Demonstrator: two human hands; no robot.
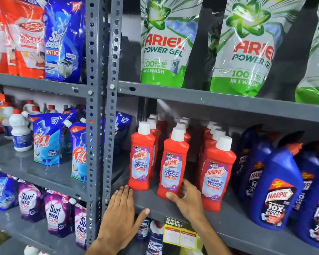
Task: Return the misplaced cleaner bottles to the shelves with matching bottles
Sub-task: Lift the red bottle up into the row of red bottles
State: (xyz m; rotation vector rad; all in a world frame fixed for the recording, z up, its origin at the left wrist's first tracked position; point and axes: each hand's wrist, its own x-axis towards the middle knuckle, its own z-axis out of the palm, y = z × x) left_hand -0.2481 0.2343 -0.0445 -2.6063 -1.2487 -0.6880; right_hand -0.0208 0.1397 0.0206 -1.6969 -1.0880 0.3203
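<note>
Left hand: my left hand (121, 214) lies flat on the front lip of the grey shelf (151, 207), palm down, fingers spread and holding nothing; its fingertips stop just short of the leftmost red bottle (142, 159).
Right hand: my right hand (187, 198) wraps the base of the middle red Harpic bottle (173, 164), thumb on the lower left corner, fingers curled around the right side, so it grips the bottle.
Held bottle: it stands upright on the shelf at the front of the middle row, white cap up, label facing me.
Neighbouring bottles: another red bottle (218, 175) stands just to the right of my fingers, with more white caps lined up behind each front one.
Price tag: a yellow supermarket tag (180, 234) hangs from the shelf edge under my right wrist.
Blue jugs: large blue Harpic jugs (276, 190) fill the right part of the same shelf.
Lower shelf: Domex bottles (155, 240) show below.
Left bay: Rin pouches (46, 142) and Surf Excel pouches (57, 214) sit past the upright post (97, 107).
Top shelf: green Ariel pouches (166, 45) stand above.
</note>
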